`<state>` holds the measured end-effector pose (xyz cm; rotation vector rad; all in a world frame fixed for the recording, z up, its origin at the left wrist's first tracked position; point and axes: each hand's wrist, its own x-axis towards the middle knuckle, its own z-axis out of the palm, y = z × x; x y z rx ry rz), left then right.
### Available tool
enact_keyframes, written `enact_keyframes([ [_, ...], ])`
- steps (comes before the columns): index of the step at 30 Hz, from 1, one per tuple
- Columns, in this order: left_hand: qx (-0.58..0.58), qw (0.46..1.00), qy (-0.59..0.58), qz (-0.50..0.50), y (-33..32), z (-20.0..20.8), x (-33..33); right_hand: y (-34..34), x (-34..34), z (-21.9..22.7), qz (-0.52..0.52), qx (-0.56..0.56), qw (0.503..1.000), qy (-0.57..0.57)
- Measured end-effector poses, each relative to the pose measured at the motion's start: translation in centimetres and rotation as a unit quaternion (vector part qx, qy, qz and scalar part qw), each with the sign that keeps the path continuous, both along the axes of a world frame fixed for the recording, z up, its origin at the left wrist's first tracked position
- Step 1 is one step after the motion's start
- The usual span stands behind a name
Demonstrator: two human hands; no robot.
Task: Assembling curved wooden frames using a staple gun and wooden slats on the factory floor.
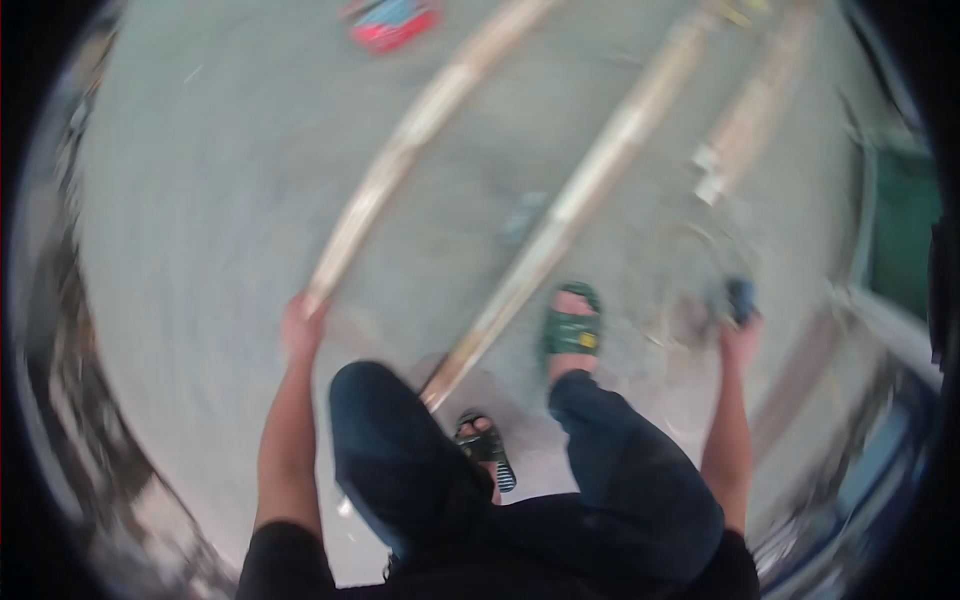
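At the left, my left hand [304, 325] is closed on the near end of a long pale wooden beam [400, 145], which slants away to the far right. My right hand [740, 342], out to the right, is wrapped round a small dark blue-black object [740, 298]; blur hides its exact kind. A second long wooden beam [575, 190] lies between my hands, its near end beside my left knee. Farther right is a shorter, wider wooden piece [755, 110] with pale blocks at its near end.
My sandalled feet, one in a green slide [573, 322], stand on the grey concrete floor [220, 180] near the middle beam. A red and blue item [390, 22] sits at the far left. A thin, cord-like loop [665, 250] lies near my right hand. A green panel [903, 225] stands at the right.
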<state>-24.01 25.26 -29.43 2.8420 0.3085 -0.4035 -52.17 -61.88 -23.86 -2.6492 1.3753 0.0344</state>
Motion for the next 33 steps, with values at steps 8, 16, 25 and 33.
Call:
enact_keyframes([
  [8,0.01,0.99,-0.14,0.029,0.0,2.4,-1.5,-0.3,7.9,14.5,0.153,0.089,0.965,-0.192],
  [16,-0.065,0.972,-0.205,0.094,3.3,3.4,-5.5,20.3,34.1,20.3,0.407,0.224,0.884,0.048],
  [25,-0.128,0.963,-0.207,0.116,6.3,2.4,-7.1,51.6,42.4,19.5,0.597,0.446,0.664,0.067],
  [33,-0.111,0.977,-0.152,0.094,6.3,3.2,-5.7,62.8,44.4,12.0,0.771,0.319,0.548,0.057],
])
